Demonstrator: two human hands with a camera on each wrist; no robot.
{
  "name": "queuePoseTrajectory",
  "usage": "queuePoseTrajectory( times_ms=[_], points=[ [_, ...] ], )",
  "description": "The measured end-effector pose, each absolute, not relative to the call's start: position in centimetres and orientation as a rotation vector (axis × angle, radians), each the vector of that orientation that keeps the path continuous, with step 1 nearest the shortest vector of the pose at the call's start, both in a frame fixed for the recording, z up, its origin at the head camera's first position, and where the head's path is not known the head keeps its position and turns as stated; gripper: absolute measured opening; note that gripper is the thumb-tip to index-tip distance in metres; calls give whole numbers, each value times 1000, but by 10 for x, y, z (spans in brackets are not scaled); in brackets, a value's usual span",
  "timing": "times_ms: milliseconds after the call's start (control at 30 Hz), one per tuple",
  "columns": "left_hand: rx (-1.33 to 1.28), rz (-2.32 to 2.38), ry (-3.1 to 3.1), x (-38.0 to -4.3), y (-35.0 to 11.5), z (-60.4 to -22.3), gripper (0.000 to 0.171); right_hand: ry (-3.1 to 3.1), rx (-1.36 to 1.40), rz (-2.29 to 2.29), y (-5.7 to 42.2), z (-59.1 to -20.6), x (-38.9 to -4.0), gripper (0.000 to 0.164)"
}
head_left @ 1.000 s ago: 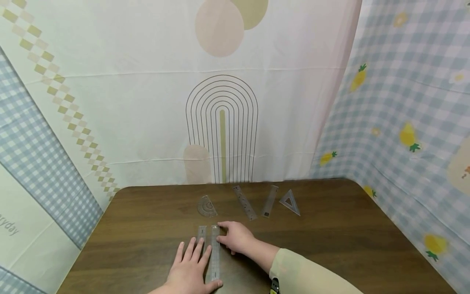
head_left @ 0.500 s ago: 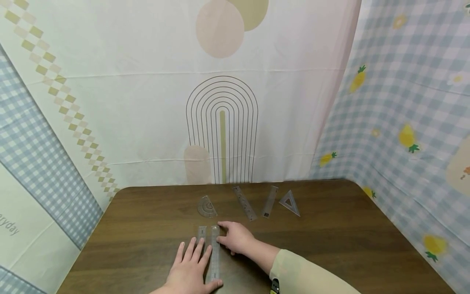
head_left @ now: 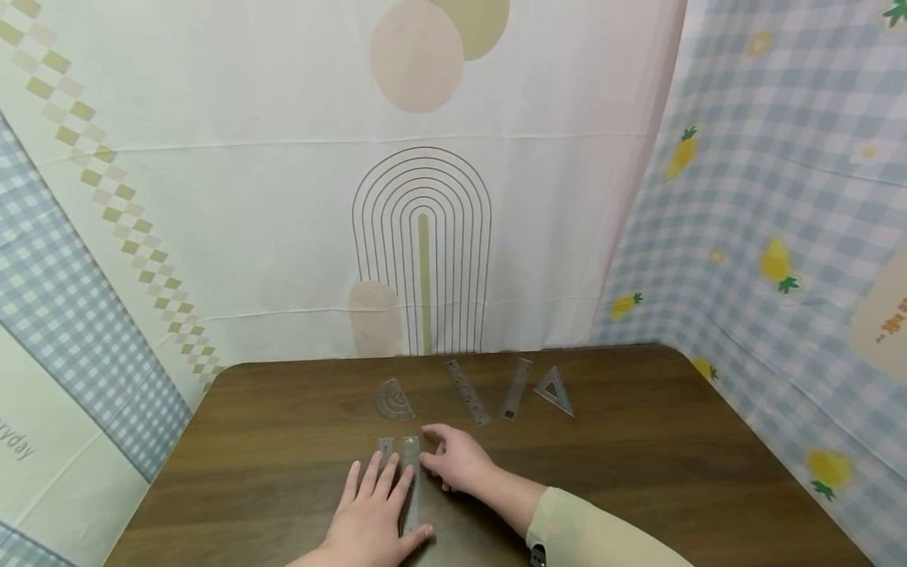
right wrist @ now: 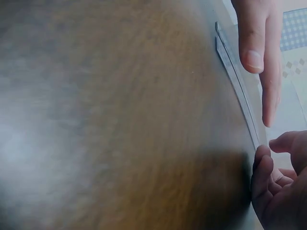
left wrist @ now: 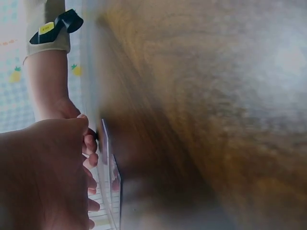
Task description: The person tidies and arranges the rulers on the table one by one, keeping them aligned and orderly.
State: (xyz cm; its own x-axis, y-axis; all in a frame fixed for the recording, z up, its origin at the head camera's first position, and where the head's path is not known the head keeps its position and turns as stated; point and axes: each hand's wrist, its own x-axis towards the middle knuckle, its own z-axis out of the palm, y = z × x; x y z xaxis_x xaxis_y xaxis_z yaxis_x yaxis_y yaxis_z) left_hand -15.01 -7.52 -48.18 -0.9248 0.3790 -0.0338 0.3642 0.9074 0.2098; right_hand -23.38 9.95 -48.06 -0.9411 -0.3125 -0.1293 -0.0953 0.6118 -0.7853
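Two clear rulers lie side by side, lengthwise away from me, on the brown wooden table in the head view. My left hand (head_left: 368, 520) is over them with straight, spread fingers. It covers much of the left ruler (head_left: 386, 445) and part of the right ruler (head_left: 411, 453). My right hand (head_left: 460, 463) is at the far end of the right ruler, thumb tip by its edge and index finger reaching past its corner. In the right wrist view, the right hand's thumb stands apart from the other, bent fingers. Ruler edges (right wrist: 237, 88) show below the left hand there.
Farther back on the table (head_left: 283, 409) lie a clear protractor (head_left: 387, 404), two short rulers, one slanting left (head_left: 468, 392) and one slanting right (head_left: 518, 386), and a triangular set square (head_left: 544, 389). A printed cloth (head_left: 283, 236) hangs behind the table's far edge.
The head view has turned slightly, shifting the scene left. Against the table, both hands have moved slightly right, and the right hand's fingertips sit farther from the ruler's edge.
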Motion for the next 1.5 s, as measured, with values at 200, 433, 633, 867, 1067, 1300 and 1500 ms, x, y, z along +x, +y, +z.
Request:
queuePoseTrajectory(
  times_ms=[200, 433, 633, 867, 1067, 1300, 1500],
  points=[
    [584, 318, 2998, -152, -70, -477, 89, 2597, -349, -1308, 110, -478, -233, 47],
    [599, 281, 3013, -155, -61, -473, 89, 2609, -359, -1364, 124, -474, -237, 43],
    [609, 242, 3036, -159, -52, -467, 88, 2608, -355, -1402, 133, -470, -240, 44],
    [608, 220, 3070, -162, -43, -462, 86, 2587, -357, -1428, 140, -471, -244, 44],
    [570, 211, 3071, -170, -37, -459, 86, 2619, -376, -1416, 145, -472, -248, 43],
    [546, 214, 3087, -184, -27, -456, 87, 2655, -376, -1424, 153, -469, -255, 42],
    [530, 242, 3086, -195, -19, -454, 86, 2679, -339, -1441, 161, -463, -262, 42]
  ],
)
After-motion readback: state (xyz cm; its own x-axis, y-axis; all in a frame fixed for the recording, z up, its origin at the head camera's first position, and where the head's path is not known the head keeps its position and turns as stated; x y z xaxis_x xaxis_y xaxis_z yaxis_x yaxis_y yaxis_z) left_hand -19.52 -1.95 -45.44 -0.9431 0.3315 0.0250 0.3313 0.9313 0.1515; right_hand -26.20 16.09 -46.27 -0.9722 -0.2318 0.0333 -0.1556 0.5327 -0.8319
